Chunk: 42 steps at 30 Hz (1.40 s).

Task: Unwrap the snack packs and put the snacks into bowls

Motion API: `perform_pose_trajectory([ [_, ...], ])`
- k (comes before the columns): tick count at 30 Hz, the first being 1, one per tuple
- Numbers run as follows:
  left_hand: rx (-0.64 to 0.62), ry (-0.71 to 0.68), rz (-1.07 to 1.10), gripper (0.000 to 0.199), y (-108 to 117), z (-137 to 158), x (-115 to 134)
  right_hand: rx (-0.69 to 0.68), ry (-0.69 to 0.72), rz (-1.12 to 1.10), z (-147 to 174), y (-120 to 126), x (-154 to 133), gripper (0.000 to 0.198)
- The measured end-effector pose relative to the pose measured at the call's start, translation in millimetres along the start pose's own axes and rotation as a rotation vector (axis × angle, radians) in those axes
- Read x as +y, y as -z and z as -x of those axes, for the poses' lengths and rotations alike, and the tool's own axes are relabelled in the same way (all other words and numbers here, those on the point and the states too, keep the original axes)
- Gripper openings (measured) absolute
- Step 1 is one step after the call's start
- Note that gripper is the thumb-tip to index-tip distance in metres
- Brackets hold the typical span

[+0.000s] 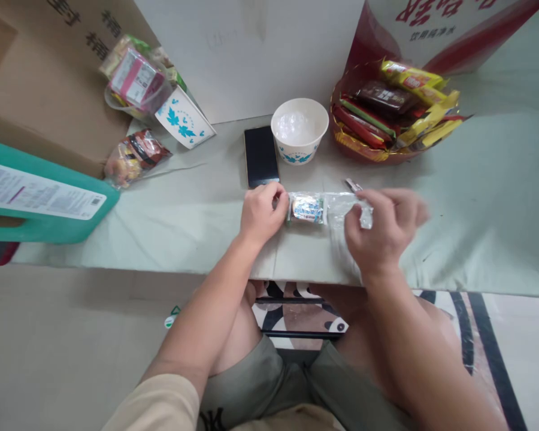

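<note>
A small wrapped snack in a clear, blue-printed wrapper lies on the table's front part. My left hand is closed at its left end, with thumb and finger pinched on the wrapper's edge. To the right, a clear plastic bag adjoins the snack; whether the two are joined I cannot tell. My right hand, slightly blurred, pinches the bag's right side. Just beyond these fingers lies a small dark and silvery object, its kind unclear. A black phone rests flat behind my left hand.
Behind the phone stands a paper bowl with clear plastic inside. A red basket of packaged snacks is at the back right. On the left are a bagged snack, a tilted tub of packets, a teal carton and a cardboard box.
</note>
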<state>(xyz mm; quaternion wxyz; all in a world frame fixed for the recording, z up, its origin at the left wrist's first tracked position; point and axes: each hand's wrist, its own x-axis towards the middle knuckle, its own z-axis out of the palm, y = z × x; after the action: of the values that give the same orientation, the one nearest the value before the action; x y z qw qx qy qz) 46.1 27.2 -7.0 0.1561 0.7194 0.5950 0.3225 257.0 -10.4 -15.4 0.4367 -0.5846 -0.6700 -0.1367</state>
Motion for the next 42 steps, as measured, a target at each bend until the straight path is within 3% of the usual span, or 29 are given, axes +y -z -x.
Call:
perform_pose_trajectory([
  [2, 0.012, 0.141, 0.053, 0.016, 0.9, -1.0, 1.9, -0.086, 0.162, -0.150, 3.8, 0.4, -11.7, 0.022],
  [4, 0.012, 0.221, 0.118, 0.016, 1.7, -1.4, 3.6, -0.186, 0.217, -0.203, 7.1, -0.6, -22.7, 0.020],
  [11, -0.163, 0.215, 0.187, 0.018, 2.5, 3.1, 12.0, -0.452, -0.024, -0.034, 11.9, -6.2, -31.0, 0.027],
  [14, -0.196, 0.143, 0.158, 0.032, 0.8, 4.6, 12.4, -0.483, -0.039, -0.032, 11.8, -6.4, -29.0, 0.029],
  [17, -0.145, 0.076, 0.147, 0.026, -1.6, 4.0, 11.1, -0.497, -0.056, -0.022, 12.2, -6.6, -30.7, 0.027],
  [22, -0.038, 0.105, 0.086, 0.013, -6.8, -0.7, 12.5, -0.458, -0.047, -0.026, 14.0, -8.7, -37.7, 0.029],
  [25, 0.037, 0.100, 0.068, 0.017, -10.1, -2.2, 13.8, -0.501, -0.044, -0.059, 13.4, -8.3, -38.5, 0.032],
  [28, 0.057, 0.201, 0.203, 0.018, -11.8, -2.9, 12.4, -0.558, -0.062, -0.096, 11.2, -5.1, -36.9, 0.041],
  [31, 0.028, 0.389, 0.484, 0.015, -10.8, -5.1, 11.2, -0.555, -0.065, -0.087, 8.8, -1.6, -37.5, 0.040],
  [35, -0.122, 0.632, 0.878, 0.013, -5.5, -7.3, 16.7, -0.514, -0.060, -0.047, 8.2, 0.0, -42.1, 0.037],
  [37, -0.175, 0.662, 0.927, 0.013, -2.7, -6.6, 20.6, -0.526, -0.053, -0.059, 9.0, -0.1, -43.3, 0.037],
  [42, -0.205, 0.588, 0.841, 0.017, 0.6, -4.6, 22.6, -0.606, -0.067, -0.138, 10.9, -1.6, -41.5, 0.028],
])
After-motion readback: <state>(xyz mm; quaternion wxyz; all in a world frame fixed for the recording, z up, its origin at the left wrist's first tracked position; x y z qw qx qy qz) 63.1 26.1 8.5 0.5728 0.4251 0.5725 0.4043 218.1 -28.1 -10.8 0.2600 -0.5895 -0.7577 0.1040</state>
